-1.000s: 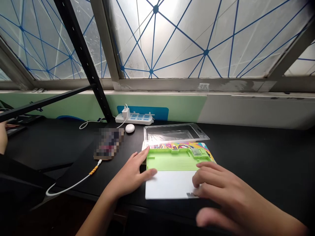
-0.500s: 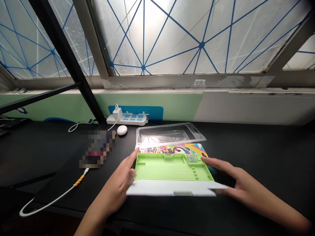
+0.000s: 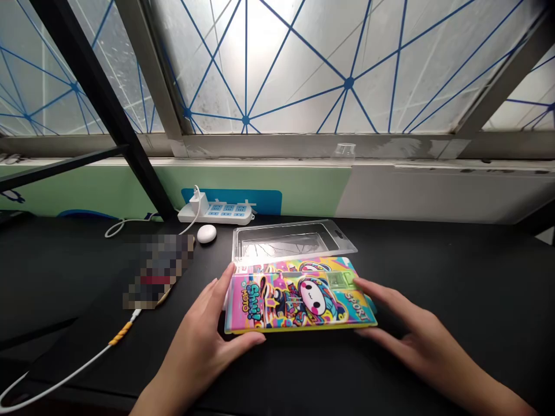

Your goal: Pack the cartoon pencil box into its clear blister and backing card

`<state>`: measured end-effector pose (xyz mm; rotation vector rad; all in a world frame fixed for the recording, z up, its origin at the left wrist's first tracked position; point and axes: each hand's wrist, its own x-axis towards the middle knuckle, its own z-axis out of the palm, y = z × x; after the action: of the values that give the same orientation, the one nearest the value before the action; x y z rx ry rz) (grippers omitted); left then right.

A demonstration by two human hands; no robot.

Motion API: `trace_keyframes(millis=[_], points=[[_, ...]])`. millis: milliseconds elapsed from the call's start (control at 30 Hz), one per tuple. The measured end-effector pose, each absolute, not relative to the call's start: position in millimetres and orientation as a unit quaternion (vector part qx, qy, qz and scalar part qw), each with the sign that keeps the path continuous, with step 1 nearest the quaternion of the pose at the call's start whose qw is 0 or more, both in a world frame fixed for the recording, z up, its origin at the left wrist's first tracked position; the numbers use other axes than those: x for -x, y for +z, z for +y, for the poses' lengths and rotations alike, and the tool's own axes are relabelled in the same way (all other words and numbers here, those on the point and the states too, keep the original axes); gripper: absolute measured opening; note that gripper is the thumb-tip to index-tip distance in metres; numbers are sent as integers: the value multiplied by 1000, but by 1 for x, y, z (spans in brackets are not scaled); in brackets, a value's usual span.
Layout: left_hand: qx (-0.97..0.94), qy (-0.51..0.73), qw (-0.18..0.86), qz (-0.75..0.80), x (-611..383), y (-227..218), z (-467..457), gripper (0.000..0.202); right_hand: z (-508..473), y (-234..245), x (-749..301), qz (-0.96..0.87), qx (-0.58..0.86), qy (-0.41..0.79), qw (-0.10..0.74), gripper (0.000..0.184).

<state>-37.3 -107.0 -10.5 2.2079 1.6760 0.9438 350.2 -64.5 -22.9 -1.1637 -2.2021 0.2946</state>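
A colourful pencil case (image 3: 299, 297) with a cartoon figure on its lid lies flat on the black desk, its lid down over the green tray. My left hand (image 3: 208, 323) grips its left end, thumb along the front edge and fingers at the back left corner. At the other end, my right hand (image 3: 407, 323) has fingertips by the green latch part (image 3: 342, 281) and the thumb under the front right corner. Behind the case, partly covered by it, is a printed card (image 3: 338, 264). A clear plastic blister shell (image 3: 286, 240) rests just beyond.
To the left lies a pixelated flat device (image 3: 160, 271) with a white cable (image 3: 82, 367) running to the front edge. A small white rounded case (image 3: 207, 234) sits near a power strip (image 3: 221, 212) by the wall. A black metal post (image 3: 108, 115) rises at the left.
The lid has swung down toward me over the green tray, and its printed face now shows. My left thumb has moved onto the front edge. The view has shifted slightly.
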Motion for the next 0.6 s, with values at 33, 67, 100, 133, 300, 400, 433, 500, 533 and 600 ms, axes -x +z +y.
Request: trace_keyframes(millis=[33,67,100,133,300,400,433,500,533,600], points=[[-760,333,74,554,36,-7,-105,102,-60,-16,-351,-828,444,118,321,64],[-769,342,44,538,34,-1,-101,100,-53,-9,-351,-820,448,131,330,63],[-781,347,13,519,32,6,-95,99,-43,-2,-350,-812,452,148,338,61],[-786,349,-6,511,29,15,-87,96,-32,5,-349,-805,452,167,347,60],[-753,339,54,561,18,54,-19,87,35,20,-328,-766,440,241,402,60],[-745,324,123,570,19,46,12,87,59,5,-318,-762,455,240,393,59],[-745,320,134,570,20,39,17,86,62,-2,-316,-766,465,230,380,58],[-751,299,147,570,24,23,20,85,62,-14,-317,-773,483,212,353,58],[-754,285,154,572,25,15,18,84,61,-18,-318,-775,491,205,341,58],[-753,253,172,583,27,6,14,85,57,-22,-322,-781,505,190,315,59]])
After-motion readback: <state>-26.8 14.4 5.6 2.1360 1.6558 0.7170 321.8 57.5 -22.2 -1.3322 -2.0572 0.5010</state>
